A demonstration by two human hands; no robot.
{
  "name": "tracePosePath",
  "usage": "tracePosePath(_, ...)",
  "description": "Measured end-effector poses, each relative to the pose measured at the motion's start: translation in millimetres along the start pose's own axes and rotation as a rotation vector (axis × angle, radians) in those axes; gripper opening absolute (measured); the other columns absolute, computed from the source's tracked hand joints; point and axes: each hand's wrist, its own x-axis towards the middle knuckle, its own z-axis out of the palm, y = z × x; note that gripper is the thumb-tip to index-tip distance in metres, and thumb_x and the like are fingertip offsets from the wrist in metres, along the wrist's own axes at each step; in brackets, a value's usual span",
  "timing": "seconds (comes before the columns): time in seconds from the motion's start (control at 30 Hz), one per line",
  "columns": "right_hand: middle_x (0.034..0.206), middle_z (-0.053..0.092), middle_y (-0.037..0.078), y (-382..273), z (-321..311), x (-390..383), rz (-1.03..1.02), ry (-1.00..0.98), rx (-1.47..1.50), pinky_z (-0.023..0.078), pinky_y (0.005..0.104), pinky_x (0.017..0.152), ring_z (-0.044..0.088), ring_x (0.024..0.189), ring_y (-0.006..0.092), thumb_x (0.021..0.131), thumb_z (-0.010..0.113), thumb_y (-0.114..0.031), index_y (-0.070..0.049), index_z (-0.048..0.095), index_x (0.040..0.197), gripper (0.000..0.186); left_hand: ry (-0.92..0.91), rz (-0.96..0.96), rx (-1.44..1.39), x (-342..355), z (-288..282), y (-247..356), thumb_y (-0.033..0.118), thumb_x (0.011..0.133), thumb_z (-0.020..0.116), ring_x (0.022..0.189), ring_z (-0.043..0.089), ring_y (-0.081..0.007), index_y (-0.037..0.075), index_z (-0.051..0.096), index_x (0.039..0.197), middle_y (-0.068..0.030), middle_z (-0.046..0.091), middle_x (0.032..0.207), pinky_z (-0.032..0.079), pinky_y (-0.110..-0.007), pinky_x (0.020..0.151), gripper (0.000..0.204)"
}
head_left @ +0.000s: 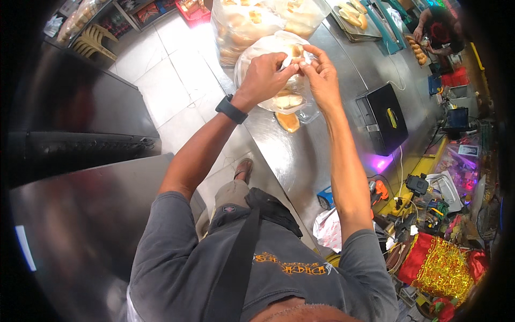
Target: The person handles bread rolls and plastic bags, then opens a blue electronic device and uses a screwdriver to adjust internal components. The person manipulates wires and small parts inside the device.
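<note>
A clear plastic bag of bread rolls stands on the steel table. My left hand, with a dark watch at its wrist, pinches the gathered mouth of this bag. From the other side my right hand grips the same plastic, its thumb close to my left thumb. The fingertips of both hands nearly meet over the bag. At the near side of the bag lies a browned bread roll; whether it is inside the plastic I cannot tell. Larger bags of bread stand just behind.
A black box sits on the table to the right. Trays with long rolls lie at the back, near another person and a braided loaf. Dark steel cabinets stand left; tools and clutter fill the right side.
</note>
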Motion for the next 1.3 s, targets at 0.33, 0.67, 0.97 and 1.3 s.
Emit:
tracePosePath(0.33,0.11,0.068,0.01,-9.8,33.2,41.4,0.113,-0.076,0.282,0.055,0.0294,0.084,0.067,0.094,0.0162,0.09,0.071,-0.008,0.007,0.051,0.14,0.056,-0.279,0.546,0.483,77.2,-56.1,-25.2,0.027,0.102,0.053,0.082,0.062,-0.0334,0.0,0.067,0.1,-0.0168,0.066,0.092,0.049,-0.042,0.076,0.03)
tracePosePath(0.67,0.097,0.064,0.008,-65.4,4.9,14.7,0.086,0.053,0.068,0.048,0.0272,0.081,0.062,0.082,0.0128,0.088,0.071,-0.013,0.001,0.06,0.129,0.045,0.354,0.291,0.357,130.6,-73.6,-81.0,0.036,0.086,0.077,0.108,0.065,-0.0337,0.003,0.07,0.118,-0.0202,0.068,0.118,0.051,-0.042,0.095,0.046)
tracePosePath(0.97,0.096,0.056,0.007,-159.8,-45.4,-43.2,-0.124,0.069,0.159,0.047,0.0365,0.097,0.053,0.079,0.0135,0.087,0.071,-0.045,0.005,0.047,0.14,0.076,0.145,0.195,0.938,203.3,-70.7,-141.3,0.041,0.081,0.076,0.126,0.056,-0.0365,0.011,0.059,0.139,-0.0192,0.063,0.133,0.044,-0.054,0.105,0.068)
tracePosePath(1.3,0.092,0.065,0.004,-222.1,-92.5,-180.7,-0.084,0.395,-0.039,0.046,0.0246,0.077,0.06,0.08,0.0093,0.077,0.075,-0.025,0.004,0.059,0.12,0.054,-0.204,0.517,0.546,266.5,-137.3,-234.1,0.012,0.099,0.06,0.141,0.047,-0.0346,0.004,0.053,0.146,-0.0177,0.05,0.153,0.039,-0.045,0.117,0.048)
